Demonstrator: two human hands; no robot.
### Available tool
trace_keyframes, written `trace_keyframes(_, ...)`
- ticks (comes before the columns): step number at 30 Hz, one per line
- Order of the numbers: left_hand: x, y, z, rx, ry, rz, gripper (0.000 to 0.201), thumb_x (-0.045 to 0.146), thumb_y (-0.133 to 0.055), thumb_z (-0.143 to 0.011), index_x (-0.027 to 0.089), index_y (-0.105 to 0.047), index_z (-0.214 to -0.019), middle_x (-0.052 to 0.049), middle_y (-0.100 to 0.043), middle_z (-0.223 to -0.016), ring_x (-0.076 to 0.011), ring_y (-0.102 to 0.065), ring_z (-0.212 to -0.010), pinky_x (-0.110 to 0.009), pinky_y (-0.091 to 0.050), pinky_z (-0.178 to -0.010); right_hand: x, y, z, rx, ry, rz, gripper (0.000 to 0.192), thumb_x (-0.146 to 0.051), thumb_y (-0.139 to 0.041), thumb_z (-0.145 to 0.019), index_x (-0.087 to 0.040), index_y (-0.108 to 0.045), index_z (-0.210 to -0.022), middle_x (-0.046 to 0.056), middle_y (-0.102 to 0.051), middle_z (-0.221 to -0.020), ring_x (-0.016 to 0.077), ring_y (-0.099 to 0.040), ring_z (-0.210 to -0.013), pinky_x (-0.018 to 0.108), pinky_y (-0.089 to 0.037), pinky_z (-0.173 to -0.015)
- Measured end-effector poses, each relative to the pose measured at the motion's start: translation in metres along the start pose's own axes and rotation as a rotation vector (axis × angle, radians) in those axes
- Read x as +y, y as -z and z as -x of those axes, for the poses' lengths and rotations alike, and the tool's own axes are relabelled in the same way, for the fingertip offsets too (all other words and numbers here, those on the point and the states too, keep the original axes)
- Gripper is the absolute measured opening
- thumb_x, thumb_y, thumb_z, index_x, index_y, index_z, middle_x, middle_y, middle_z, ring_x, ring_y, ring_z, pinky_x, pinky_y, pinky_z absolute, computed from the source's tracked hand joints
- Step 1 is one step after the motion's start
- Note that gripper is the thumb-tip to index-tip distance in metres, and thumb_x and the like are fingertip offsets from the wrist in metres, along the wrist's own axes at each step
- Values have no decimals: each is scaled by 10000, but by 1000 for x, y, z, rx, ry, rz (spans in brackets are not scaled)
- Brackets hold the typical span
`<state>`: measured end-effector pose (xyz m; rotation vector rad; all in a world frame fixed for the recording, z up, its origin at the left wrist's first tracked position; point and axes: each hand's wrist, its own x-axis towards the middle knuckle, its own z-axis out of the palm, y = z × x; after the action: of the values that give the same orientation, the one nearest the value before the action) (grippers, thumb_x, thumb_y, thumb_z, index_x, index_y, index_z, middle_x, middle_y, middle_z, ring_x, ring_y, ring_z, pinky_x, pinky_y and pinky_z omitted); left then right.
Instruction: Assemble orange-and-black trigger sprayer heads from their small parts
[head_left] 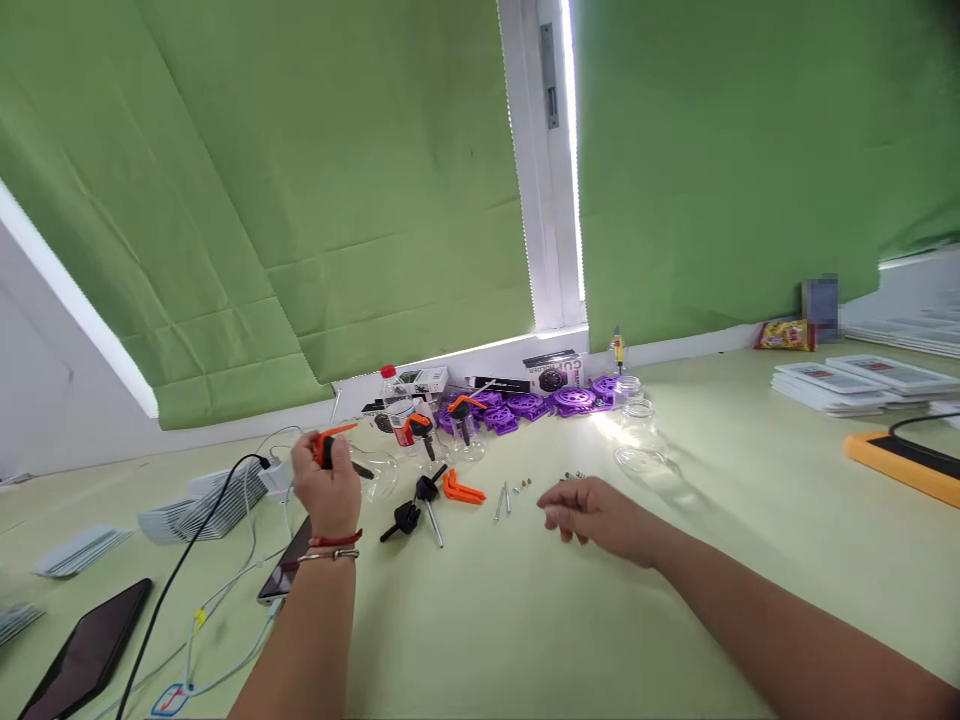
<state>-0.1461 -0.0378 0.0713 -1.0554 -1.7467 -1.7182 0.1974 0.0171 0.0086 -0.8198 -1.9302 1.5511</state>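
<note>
My left hand [328,488] is raised over the pale green table [525,620], closed around an orange-and-black clamp part [330,447]. A red band and a bracelet sit on that wrist. My right hand [589,515] hovers low over the table with its fingers loosely curled and nothing in it, just right of several small screws and metal pins [504,497]. Between the hands lie two black clamp pieces [417,505] and a loose orange lever [460,489].
Purple plastic parts [529,403], clear jars [639,432], a bottle and small boxes line the window sill side. Phones [88,650], white cables and card stacks lie at left. Stacked papers [847,385] and an orange-edged device [904,462] sit at right.
</note>
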Motion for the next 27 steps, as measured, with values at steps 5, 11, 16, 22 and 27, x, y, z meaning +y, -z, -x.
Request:
trace_keyframes(5, 84, -2, 52, -552, 218, 560, 252, 342, -609, -751, 204, -582, -960, -18, -611, -806, -146, -590, -693, -254, -466, -660, -7, 24, -7, 247, 40, -278, 478, -577, -534, -787, -123, -631, -905, 55, -616, -757, 84, -481, -543, 218, -320, -447)
trace_keyframes(11, 97, -34, 121, -1050, 608, 821, 218, 304, -602, -751, 180, -555, -924, 6, -600, -686, -128, -578, -598, -245, -451, -583, 12, 33, -17, 252, -72, -318, 506, -635, -560, -739, -133, -565, -676, -42, -468, -455, 39, -313, -372, 205, -187, -380)
trace_keyframes(16, 80, -38, 128, -1084, 747, 916, 220, 291, -591, -756, 168, -535, -930, -5, -614, -663, -142, -597, -584, -247, -444, -547, 15, 21, -21, 218, -150, -306, 507, -645, -561, -726, -154, -519, -605, -57, -419, -393, 39, -272, -345, 209, -140, -371)
trace_keyframes(22, 75, -41, 129, -1125, 891, 858, 198, 283, -585, -739, 167, -523, -887, -2, -610, -618, -142, -581, -511, -243, -429, -480, 14, 3, -24, 229, -183, -383, 466, -592, -527, -772, -167, -494, -583, -64, -396, -390, 42, -242, -348, 217, -133, -384)
trace_keyframes(27, 71, -43, 125, -1133, 940, 816, 194, 276, -588, -717, 165, -520, -860, -5, -609, -583, -153, -580, -476, -234, -413, -444, 19, 0, -27, 270, -40, -240, 307, -450, -651, -707, -150, -597, -675, -40, -505, -505, 55, -357, -447, 208, -241, -443)
